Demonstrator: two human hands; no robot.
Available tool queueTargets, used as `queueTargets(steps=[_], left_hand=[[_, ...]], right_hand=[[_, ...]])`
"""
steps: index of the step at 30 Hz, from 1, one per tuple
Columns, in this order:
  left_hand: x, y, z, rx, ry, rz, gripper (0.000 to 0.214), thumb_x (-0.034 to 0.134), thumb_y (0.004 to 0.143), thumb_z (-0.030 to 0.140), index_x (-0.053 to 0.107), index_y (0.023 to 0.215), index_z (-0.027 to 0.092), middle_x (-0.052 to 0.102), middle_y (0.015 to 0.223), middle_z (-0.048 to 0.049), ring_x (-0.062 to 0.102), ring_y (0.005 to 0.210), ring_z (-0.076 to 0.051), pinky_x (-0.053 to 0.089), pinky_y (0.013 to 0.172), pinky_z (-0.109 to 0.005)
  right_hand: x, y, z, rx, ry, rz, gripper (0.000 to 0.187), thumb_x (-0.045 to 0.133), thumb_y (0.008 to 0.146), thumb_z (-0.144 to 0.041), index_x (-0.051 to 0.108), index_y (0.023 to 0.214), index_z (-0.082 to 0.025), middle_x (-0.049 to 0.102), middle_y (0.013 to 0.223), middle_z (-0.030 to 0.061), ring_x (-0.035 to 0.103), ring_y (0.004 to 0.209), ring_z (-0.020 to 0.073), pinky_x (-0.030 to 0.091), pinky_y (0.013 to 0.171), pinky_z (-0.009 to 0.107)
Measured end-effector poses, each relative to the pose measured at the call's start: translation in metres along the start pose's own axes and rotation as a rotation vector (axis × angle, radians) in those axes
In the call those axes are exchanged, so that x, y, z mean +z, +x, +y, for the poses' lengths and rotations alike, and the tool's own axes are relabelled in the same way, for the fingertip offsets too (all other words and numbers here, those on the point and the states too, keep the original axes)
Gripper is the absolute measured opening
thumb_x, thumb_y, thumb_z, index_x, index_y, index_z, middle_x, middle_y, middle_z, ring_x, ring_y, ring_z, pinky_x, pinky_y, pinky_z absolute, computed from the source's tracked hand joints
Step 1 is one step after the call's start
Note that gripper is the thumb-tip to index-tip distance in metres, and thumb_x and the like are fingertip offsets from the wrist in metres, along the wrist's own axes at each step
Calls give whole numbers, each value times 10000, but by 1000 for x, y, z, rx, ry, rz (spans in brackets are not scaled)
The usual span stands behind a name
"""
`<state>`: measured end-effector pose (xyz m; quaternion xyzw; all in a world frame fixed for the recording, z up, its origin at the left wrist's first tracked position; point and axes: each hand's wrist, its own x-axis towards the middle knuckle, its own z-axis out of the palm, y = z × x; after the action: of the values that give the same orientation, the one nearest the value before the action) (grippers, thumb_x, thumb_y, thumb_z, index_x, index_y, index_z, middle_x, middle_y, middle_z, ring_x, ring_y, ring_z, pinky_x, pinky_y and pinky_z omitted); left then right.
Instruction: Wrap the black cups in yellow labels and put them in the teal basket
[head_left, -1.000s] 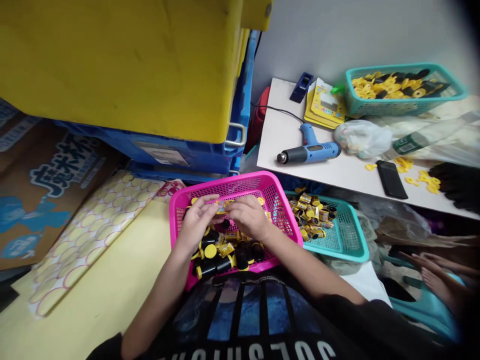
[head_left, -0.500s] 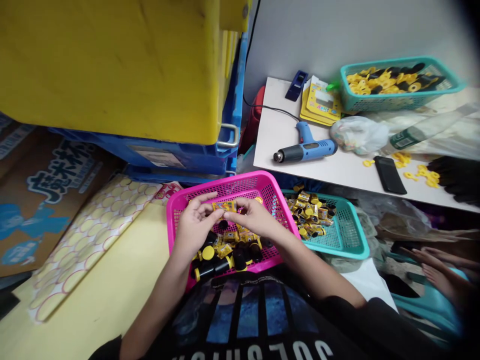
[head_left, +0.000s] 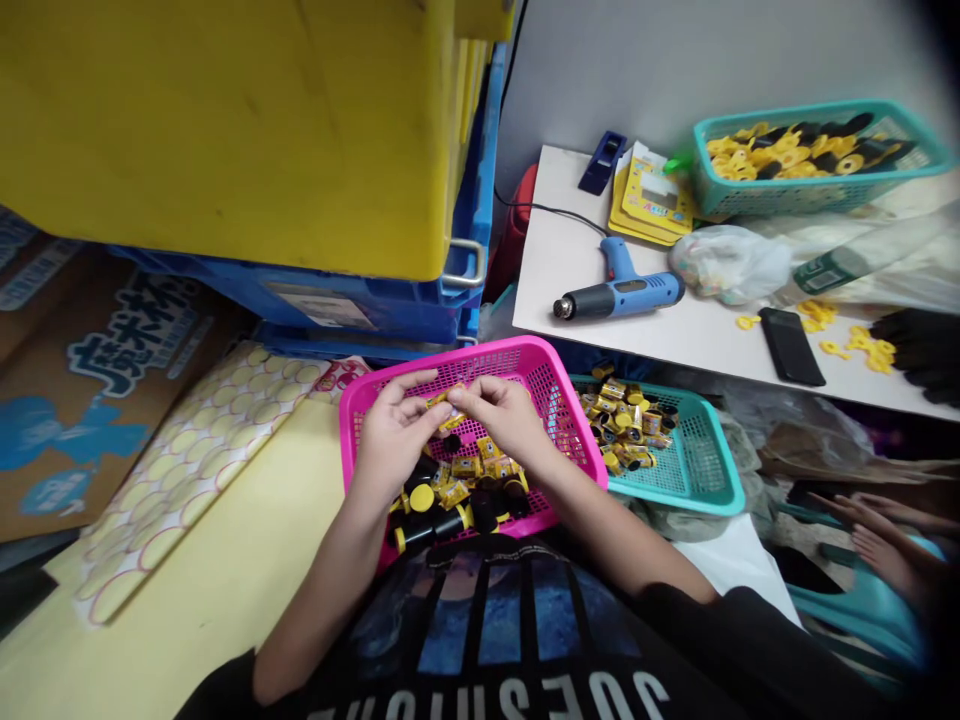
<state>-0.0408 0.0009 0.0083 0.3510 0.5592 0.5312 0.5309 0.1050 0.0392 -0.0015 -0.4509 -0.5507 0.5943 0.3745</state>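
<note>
Small yellow wrapped piece [head_left: 448,405] largely covered by both hands' fingertips, print too small to be read, far-right teal plastic basket [head_left: 817,190] blurred, yellow crate [head_left: 225,120] cut off at top edge

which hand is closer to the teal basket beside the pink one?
Right. The right hand is over the pink basket, on the side next to the teal basket; the left hand is farther off.

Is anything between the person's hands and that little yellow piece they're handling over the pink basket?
Nothing visible: the left hand and right hand both pinch the small yellow wrapped piece directly, above the pink plastic mesh basket.
</note>
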Motion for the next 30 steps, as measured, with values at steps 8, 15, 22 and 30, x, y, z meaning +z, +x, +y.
queueTargets(steps=[8, 15, 22, 30], left_hand=[[-22, 6, -8, 22, 101, 281, 260, 787, 663, 347, 737, 834, 158, 747, 743, -24, 691, 608, -150, 595, 620, -282], [-39, 8, -15, -24, 233, 320, 274, 749, 704, 344, 741, 905, 159, 652, 540, 28, 577, 418, -99, 476, 430, -195], [-49, 9, -19, 118, 337, 308, 194, 768, 668, 345, 769, 782, 188, 764, 897, -47, 708, 876, -195, 558, 842, -304], [-41, 7, -10, -128, 143, 241, 317, 818, 584, 363, 779, 812, 147, 773, 768, -58, 712, 661, -192, 607, 689, -335]], right_hand=[[-15, 30, 48, 73, -761, -397, 150, 652, 819, -227, 676, 956, -170, 652, 966, 85, 573, 906, 212, 448, 805, 340], [-3, 31, 80, -36, -704, -499, 282, 743, 649, -137, 629, 907, -139, 634, 859, 49, 566, 834, 202, 452, 778, 326], [-20, 19, 50, -13, -200, -304, 367, 620, 856, -419, 629, 1162, -217, 681, 1070, 60, 630, 939, 202, 477, 841, 361], [-26, 13, 13, 60, 222, -179, 386, 773, 721, -388, 656, 1063, -253, 668, 1023, 25, 626, 867, 151, 500, 806, 314]])
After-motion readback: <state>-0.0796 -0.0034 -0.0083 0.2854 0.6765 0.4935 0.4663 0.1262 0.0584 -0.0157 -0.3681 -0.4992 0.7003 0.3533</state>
